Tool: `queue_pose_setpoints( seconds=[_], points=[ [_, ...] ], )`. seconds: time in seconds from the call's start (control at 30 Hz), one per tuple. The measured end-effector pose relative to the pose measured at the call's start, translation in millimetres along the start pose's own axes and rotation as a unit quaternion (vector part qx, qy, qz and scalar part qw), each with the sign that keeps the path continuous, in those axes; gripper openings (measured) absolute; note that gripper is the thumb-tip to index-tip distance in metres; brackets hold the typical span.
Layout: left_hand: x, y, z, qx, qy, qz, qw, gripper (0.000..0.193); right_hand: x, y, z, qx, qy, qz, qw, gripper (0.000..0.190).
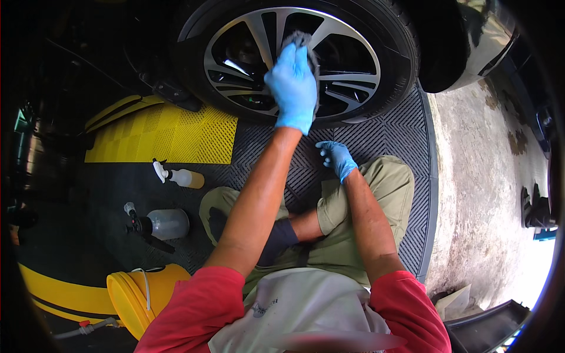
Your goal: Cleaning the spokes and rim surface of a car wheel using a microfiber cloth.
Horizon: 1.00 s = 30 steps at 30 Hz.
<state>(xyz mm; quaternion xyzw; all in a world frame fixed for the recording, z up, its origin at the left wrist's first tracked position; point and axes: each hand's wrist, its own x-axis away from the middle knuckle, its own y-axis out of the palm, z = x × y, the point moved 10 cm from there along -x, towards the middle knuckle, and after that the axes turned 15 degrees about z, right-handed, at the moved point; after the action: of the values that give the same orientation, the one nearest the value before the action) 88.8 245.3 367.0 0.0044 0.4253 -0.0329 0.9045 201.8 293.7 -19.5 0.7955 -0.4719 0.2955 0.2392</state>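
My left hand (292, 88), in a blue disposable glove, presses a grey fluffy cloth (303, 39) against the spokes of a car's alloy wheel (348, 77). The cloth shows above the fingertips and along the right side of the hand; the palm hides the rest. Black tyre rubber (393, 66) surrounds the silver and black rim. Also gloved in blue, my right hand (339, 159) hangs over the dark floor tiles beside my bent knee. Its fingers are loosely curled and apart, with nothing seen in them.
To the left, a trigger spray bottle (187, 178) with amber liquid and a pump sprayer (167, 224) lie on the floor as seen. A yellow lidded bucket (148, 291) is by my left elbow. Yellow grid tiles (176, 137) border the wheel; bare concrete (476, 189) runs along the right.
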Motion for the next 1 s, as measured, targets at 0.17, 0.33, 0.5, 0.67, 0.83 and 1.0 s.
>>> queue_pose_setpoints(
  seconds=[0.17,0.33,0.5,0.67,0.83,1.0],
  points=[
    [67.1,-15.2,-5.9,0.107,-0.077,0.016,0.991,0.027,-5.5,5.7,-3.4,0.011,-0.027,-0.008,1.0,0.023],
    [72.2,43.6,6.3,-0.031,0.151,-0.044,0.987,0.032,-29.0,-3.2,12.3,-0.007,-0.026,0.043,0.999,0.019],
    [87.1,129.4,2.6,-0.177,0.128,-0.219,0.951,0.022,-49.1,17.3,11.0,-0.152,-0.073,-0.037,0.985,0.021],
    [99.6,99.6,28.3,-0.175,0.302,-0.114,0.93,0.026,-43.8,7.4,16.1,-0.065,-0.05,0.004,0.997,0.02],
    [94.5,68.7,20.2,-0.128,0.325,-0.13,0.928,0.038,-10.5,-1.7,-0.8,-0.03,-0.044,0.011,0.999,0.019],
    [72.6,112.6,21.5,-0.136,0.27,-0.226,0.926,0.027,5.5,3.5,-8.7,-0.007,-0.026,0.001,1.0,0.021]
  ],
)
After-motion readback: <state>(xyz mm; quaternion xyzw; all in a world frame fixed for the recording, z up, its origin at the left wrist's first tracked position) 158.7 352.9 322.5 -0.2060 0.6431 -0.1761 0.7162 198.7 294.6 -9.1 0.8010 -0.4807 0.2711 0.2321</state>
